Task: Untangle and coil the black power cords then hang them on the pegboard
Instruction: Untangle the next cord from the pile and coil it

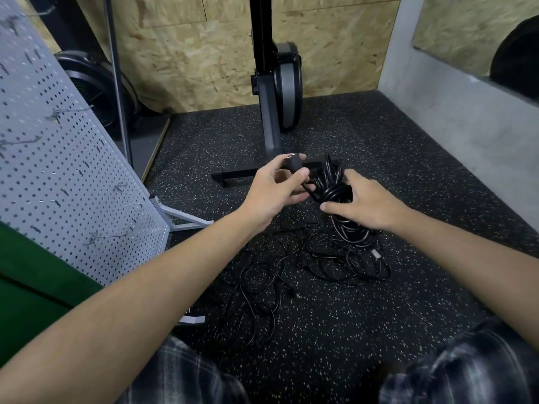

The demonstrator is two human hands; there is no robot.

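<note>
Our left hand (274,191) pinches one black plastic plug (292,164), and our right hand (367,202) curls its fingers round one coiled black power cord (332,185), above one tangled heap of black cords (291,266) at lower centre.

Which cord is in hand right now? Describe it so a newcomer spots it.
Right of the grey pegboard, on the speckled floor, find the black machine's base. Just before it, the right hand grips a coiled bundle while the left hand pinches a plug. Unlike the loose tangle sprawled below, it is gathered into tight loops.
</note>
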